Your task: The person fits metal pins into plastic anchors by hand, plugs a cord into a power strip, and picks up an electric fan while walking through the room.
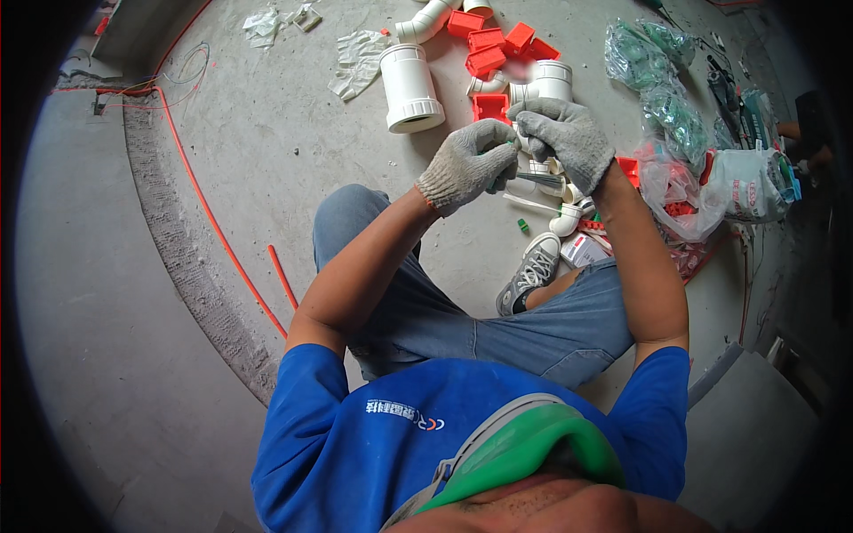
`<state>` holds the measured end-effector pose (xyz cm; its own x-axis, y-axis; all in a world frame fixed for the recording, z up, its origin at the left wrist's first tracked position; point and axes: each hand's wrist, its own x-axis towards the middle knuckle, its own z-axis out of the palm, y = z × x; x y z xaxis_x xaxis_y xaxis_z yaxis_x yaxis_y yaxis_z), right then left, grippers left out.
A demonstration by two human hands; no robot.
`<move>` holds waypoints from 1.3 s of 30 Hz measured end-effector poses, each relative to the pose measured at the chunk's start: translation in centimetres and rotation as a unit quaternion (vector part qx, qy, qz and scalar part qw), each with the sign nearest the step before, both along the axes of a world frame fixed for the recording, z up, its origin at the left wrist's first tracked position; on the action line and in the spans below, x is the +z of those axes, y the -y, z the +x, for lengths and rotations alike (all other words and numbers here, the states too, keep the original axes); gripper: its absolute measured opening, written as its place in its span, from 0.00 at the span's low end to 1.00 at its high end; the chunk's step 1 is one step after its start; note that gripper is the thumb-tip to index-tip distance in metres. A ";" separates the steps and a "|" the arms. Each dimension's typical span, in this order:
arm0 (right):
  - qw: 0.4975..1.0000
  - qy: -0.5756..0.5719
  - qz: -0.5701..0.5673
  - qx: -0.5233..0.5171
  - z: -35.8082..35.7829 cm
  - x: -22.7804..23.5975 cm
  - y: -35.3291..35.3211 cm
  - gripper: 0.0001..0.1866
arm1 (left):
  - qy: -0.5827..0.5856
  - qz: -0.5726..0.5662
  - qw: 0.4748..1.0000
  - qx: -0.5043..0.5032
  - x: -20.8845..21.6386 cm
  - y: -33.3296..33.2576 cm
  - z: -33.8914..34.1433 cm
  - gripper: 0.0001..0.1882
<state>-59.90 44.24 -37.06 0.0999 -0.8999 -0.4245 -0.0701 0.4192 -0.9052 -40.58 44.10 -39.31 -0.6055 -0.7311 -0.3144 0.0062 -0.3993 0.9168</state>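
Grey-gloved, the left hand [467,167] pinches a small green piece [514,142] at its fingertips; the right hand [570,142] curls just beside (whether it grips anything, I cannot tell). Toward 4 o'clock, a clear bag [668,182] holds red pieces [682,209]; farther, red boxes [485,60] cluster at 12.

- Two grey-white knitted work gloves [471,169]
- At least six red plastic open boxes [485,62], some overlapping
- One large white plastic cylinder with a ribbed collar [409,84]
- At least three curved white plastic pipe fittings [429,19], the full number hidden by overlap
- One short orange-red tube [283,277]
- One small green plastic piece, lying loose [523,226]
- One grey lace-up shoe [531,271]
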 end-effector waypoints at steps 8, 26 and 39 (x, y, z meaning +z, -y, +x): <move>0.999 -0.040 -0.012 0.022 0.0 -0.1 0.0 0.13 | 0.011 -0.018 1.000 0.002 0.0 0.4 0.3 0.08; 0.963 -0.198 0.007 0.185 1.3 0.2 -0.4 0.13 | 0.003 -0.042 0.996 0.083 -1.1 0.8 0.5 0.11; 0.990 -0.005 0.086 0.115 1.1 0.5 -1.2 0.11 | -0.252 0.150 0.930 0.219 -2.6 4.2 2.8 0.08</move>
